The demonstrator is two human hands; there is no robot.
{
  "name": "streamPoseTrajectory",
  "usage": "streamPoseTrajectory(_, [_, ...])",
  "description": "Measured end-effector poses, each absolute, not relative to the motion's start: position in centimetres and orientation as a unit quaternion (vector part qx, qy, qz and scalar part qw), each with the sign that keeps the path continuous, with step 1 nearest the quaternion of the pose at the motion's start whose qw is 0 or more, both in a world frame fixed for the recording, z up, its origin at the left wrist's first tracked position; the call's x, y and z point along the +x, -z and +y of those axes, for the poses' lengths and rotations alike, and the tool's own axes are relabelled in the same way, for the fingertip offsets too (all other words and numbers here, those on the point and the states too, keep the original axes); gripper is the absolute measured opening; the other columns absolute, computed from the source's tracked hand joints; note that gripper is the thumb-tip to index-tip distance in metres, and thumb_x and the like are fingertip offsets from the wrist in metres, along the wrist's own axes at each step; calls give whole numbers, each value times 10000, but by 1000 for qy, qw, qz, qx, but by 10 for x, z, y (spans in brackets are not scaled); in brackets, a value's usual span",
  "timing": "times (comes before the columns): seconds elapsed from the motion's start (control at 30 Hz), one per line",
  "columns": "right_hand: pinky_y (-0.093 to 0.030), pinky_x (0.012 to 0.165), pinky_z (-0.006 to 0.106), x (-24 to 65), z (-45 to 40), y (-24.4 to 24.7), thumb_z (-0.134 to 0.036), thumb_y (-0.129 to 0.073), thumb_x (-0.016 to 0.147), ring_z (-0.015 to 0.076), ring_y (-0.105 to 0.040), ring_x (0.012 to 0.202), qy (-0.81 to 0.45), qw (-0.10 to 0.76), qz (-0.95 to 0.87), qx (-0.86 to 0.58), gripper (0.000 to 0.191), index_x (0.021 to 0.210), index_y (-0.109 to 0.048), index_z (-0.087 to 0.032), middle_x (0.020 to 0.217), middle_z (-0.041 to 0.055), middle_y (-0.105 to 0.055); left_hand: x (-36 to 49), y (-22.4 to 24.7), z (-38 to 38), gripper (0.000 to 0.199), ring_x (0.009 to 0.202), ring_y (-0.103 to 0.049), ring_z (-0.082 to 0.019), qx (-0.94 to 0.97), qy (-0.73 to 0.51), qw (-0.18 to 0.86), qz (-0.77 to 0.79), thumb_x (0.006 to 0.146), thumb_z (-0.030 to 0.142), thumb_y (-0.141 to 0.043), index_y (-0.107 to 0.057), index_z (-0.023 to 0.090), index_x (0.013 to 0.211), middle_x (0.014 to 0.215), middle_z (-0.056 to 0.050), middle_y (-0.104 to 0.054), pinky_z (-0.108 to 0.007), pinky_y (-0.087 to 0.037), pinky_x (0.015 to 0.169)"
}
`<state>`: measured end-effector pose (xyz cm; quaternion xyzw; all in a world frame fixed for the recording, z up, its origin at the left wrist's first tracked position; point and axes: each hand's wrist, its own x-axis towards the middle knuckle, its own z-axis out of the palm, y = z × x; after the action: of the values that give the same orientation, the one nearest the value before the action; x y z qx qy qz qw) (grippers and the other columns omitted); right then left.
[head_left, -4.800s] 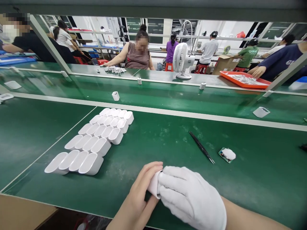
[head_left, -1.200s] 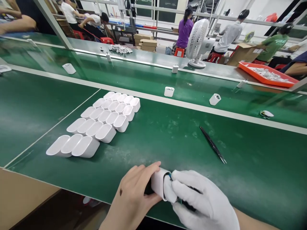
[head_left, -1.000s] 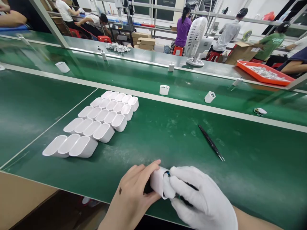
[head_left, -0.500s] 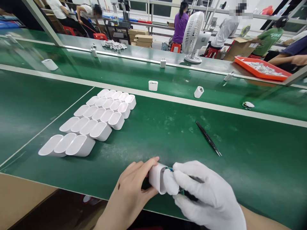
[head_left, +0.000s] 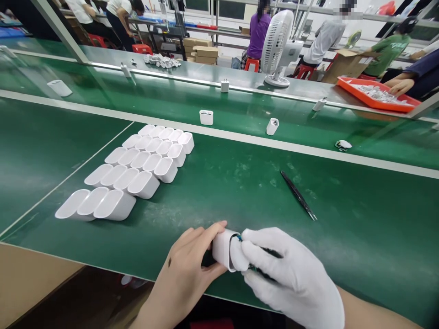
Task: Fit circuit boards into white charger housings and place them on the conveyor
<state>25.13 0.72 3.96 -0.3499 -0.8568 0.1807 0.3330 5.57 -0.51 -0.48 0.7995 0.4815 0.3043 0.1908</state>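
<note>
A green bench (head_left: pixel 240 192) fills the view, with a conveyor belt (head_left: pixel 144 103) running past its far edge and other people seated at benches beyond. On the far side stand a white fan (head_left: pixel 278 48) and an orange tray (head_left: pixel 404 104) of small parts. On the bench to the left sits a block of white shells (head_left: pixel 133 171), open ends up, in tight rows touching one another. A few single housings ride the belt, among them one (head_left: pixel 206 117) upright and another (head_left: pixel 272 126) just beside the white line. Black tweezers (head_left: pixel 297 195) lie well apart from the hands, to the right.

At the near edge the bare left hand (head_left: pixel 187 274) is closed around one white shell (head_left: pixel 222 249), thumb on top. The gloved right hand (head_left: pixel 291 278) is pinched at the shell's open mouth, pressing in a small board (head_left: pixel 239 237) of which only a blue-green sliver shows.

What could go wrong, as I judge it: the board may go in crooked and jam against the wall, since the glove hides its seating; a hard push could crack the shell or bend parts. The work sits at the bench's near edge, so a slip could drop the piece to the floor.

No brand, label or writing can be read on anything here.
</note>
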Motion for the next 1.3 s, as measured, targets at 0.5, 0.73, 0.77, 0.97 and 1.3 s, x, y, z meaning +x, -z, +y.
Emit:
streamPoseTrajectory(0.5, [-474,607,207,248,0,-43,-4,-478,776,96,-526,637,-195,344,-839,-374,276,911,-536,-238,750,-36,-630,53,6,-5,462,747,-576,-147,808,-314,186,463,881,202,-584,-427,187,1315,937,-38,-649,-291,-446,763])
streamPoseTrajectory(0.73, [-489,587,219,251,0,-41,-29,-496,790,117,-565,656,-137,343,-859,-355,256,947,-542,-227,746,-14,-625,52,8,-7,421,732,-560,-146,810,-304,190,465,891,209,-572,-439,193,1291,970,-52,-655,-308,-442,743])
streamPoseTrajectory(0.77, [-493,592,223,252,1,-41,-38,-502,795,121,-572,668,-134,344,-860,-352,244,949,-544,-224,745,-10,-622,52,8,-7,421,747,-568,-152,807,-300,189,472,897,215,-562,-436,200,1298,978,-54,-657,-318,-445,761])
streamPoseTrajectory(0.97, [-468,538,224,251,1,-37,-52,-499,802,120,-545,631,-143,323,-864,-359,223,931,-563,-222,736,-7,-609,52,10,-9,470,803,-600,-166,805,-295,188,480,891,211,-561,-418,214,1339,966,-45,-660,-344,-467,843])
streamPoseTrajectory(1.3, [-518,646,209,253,3,-35,-8,-535,765,108,-614,728,-159,393,-838,-344,386,1062,-547,-253,901,7,-643,51,7,-8,473,796,-629,-138,770,-282,267,507,813,160,-629,-475,278,1244,1044,-23,-652,-210,-539,677])
